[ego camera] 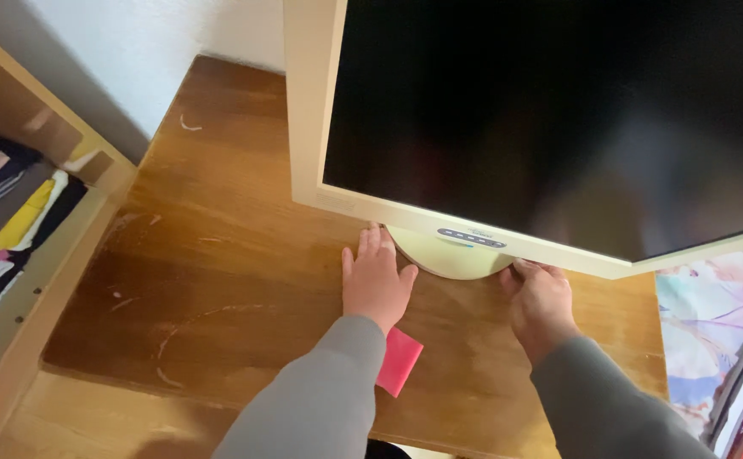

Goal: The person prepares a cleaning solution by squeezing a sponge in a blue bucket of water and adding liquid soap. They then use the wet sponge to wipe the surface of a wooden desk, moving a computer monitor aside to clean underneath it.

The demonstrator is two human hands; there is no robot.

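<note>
A cream-coloured monitor (pixel 550 119) with a dark screen stands on a scratched wooden desk (pixel 218 280), tilted in the view so its lower bezel runs down toward the right. Its round base (pixel 448 255) sits between the two hands, right at the fingertips of each. The left hand (pixel 376 280) lies flat on the desk with fingers stretched forward and close together, the fingertips touching the left edge of the base (the thumb angles out toward it). The right hand (pixel 540 297) is at the base's right edge, fingers curled under the monitor's lower bezel; whether they actually clamp the base I cannot tell, since the fingertips are hidden. Both arms wear grey sleeves. A pink sticky note (pixel 401 361) lies on the desk just beside the left wrist, partly covered by the sleeve. To the left a pale wooden shelf (pixel 57 255) holds folded clothes (pixel 6 221).
</note>
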